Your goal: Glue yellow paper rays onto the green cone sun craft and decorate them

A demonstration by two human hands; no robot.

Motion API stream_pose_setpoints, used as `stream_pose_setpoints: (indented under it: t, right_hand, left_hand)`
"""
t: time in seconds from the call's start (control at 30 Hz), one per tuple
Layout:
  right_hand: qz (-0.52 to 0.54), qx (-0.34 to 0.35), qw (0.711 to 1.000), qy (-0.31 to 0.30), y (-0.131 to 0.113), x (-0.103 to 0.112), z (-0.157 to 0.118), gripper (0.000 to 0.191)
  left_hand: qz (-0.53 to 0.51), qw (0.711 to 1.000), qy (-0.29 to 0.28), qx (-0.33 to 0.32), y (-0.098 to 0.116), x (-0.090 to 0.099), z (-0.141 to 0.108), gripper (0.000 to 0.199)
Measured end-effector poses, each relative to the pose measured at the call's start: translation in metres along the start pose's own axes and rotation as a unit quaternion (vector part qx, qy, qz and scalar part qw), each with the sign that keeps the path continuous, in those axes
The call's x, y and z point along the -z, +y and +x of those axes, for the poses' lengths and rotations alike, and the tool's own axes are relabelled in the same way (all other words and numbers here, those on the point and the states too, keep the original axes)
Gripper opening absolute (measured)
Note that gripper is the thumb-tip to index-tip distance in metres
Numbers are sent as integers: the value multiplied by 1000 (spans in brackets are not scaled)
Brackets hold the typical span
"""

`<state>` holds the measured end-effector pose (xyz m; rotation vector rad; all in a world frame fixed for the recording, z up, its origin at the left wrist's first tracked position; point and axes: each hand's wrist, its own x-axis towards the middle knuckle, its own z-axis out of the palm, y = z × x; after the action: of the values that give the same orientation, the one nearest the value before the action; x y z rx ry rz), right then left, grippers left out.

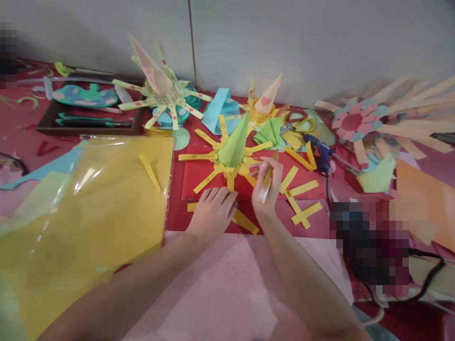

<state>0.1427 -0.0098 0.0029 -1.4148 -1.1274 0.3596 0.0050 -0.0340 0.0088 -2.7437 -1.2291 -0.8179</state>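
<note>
A green paper cone (234,146) stands on a ring of yellow paper strips (207,180) that spread outward like rays, over a red sheet (195,173). Just below the ring, my left hand (215,208) is palm down with its fingers curled together near the end of the front strip; whether it pinches anything is hidden. At the ring's right side, my right hand (267,182) is closed round a pen (267,182) with a clear lower end. Its fingertips are beside the right-hand strips. Loose yellow strips (301,215) lie to the right of it.
Two pink-coned paper pieces (158,80) stand behind. A dark tray (88,129) with cutouts is at back left, with a yellow sheet in clear film (117,203) before it. Scissors (304,125), a blue glue gun (320,154) and a pink paper flower (355,121) lie rightward.
</note>
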Motion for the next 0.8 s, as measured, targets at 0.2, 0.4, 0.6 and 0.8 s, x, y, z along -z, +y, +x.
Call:
stream_pose_setpoints:
  t: [0.2, 0.4, 0.6, 0.8]
  right_hand:
    - [-122, 47, 979, -154, 4, -1, -4, 16]
    - [-164, 64, 971, -164, 8, -1, -1, 17]
    - [-166, 61, 969, -173, 8, 0, 0, 18]
    - [-168, 73, 966, -183, 11, 0, 2, 19]
  left_hand:
    - [-2, 1000, -7, -2, 0, -1, 0, 21]
    - [-22, 1000, -14, -2, 0, -2, -1, 19]
    - [-23, 999, -24, 0, 0, -2, -1, 22]
    - [-13, 1000, -21, -14, -1, -5, -3, 20]
